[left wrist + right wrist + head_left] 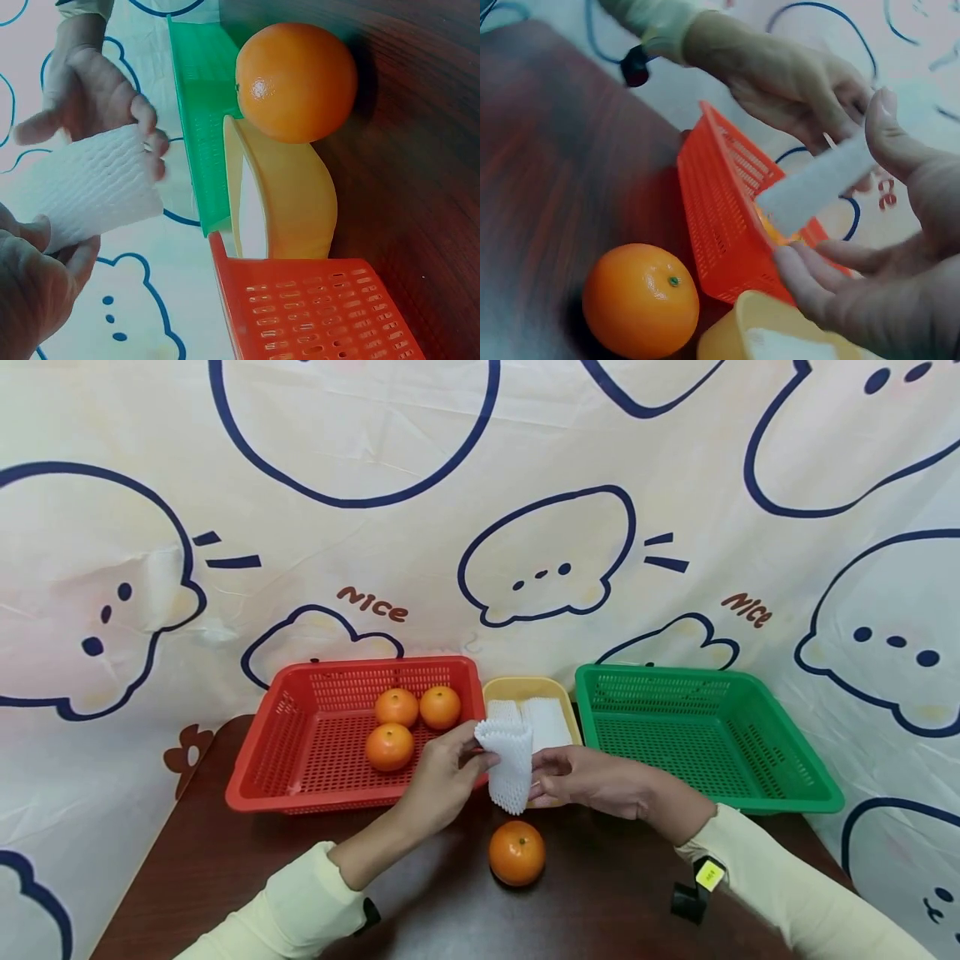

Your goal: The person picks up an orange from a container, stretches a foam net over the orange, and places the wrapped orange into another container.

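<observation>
A white foam net sleeve (pixel 510 764) hangs above the table in my left hand (pixel 442 777), which pinches it by one edge between thumb and fingers. My right hand (pixel 592 779) is beside the sleeve's other side. In the right wrist view its thumb (pixel 889 127) and fingers stand apart around the sleeve without gripping it; whether a fingertip touches it I cannot tell. An orange (pixel 517 852) sits on the table below the hands. Behind them is a yellow basket (pixel 572 714) with more white foam sleeves (pixel 546 722) in it.
To the left stands a red basket (pixel 251 768) with three oranges (pixel 390 747) inside. A green basket (pixel 795 752) is at the right. All stand on a dark wooden table (pixel 600 893), with a printed cloth (pixel 547 443) hanging behind.
</observation>
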